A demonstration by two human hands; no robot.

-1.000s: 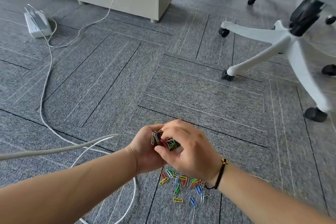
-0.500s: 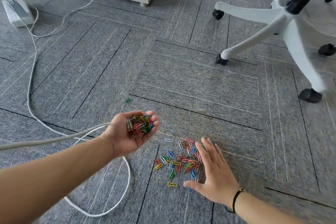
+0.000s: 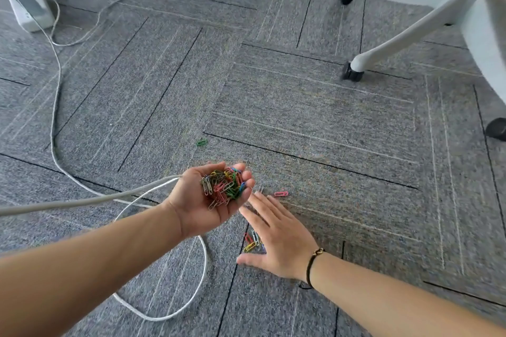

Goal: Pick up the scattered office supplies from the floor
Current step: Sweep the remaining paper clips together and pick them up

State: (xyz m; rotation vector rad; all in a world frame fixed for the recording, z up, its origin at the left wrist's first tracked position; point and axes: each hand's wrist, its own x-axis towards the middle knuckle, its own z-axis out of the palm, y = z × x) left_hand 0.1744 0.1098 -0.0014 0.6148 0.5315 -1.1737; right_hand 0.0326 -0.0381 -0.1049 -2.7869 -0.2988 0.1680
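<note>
Left hand point(image 3: 210, 200) palm up, fingers curled, cupping a heap of coloured paper clips point(image 3: 223, 186). Right hand point(image 3: 276, 238) flat, fingers straight and apart, pressed on loose clips point(image 3: 253, 242) on the carpet floor point(image 3: 328, 131). Pink clip point(image 3: 281, 194) just beyond fingertips; green clip point(image 3: 201, 142) farther off.

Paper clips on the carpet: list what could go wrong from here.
1. The left hand cups a heaped pile of paper clips in its upturned palm; tilting it could spill them again.
2. The right hand lies flat over the floor clips, and sweeping may push some out of sight.
3. The lone green clip and pink clip lie apart and could be missed.
</note>
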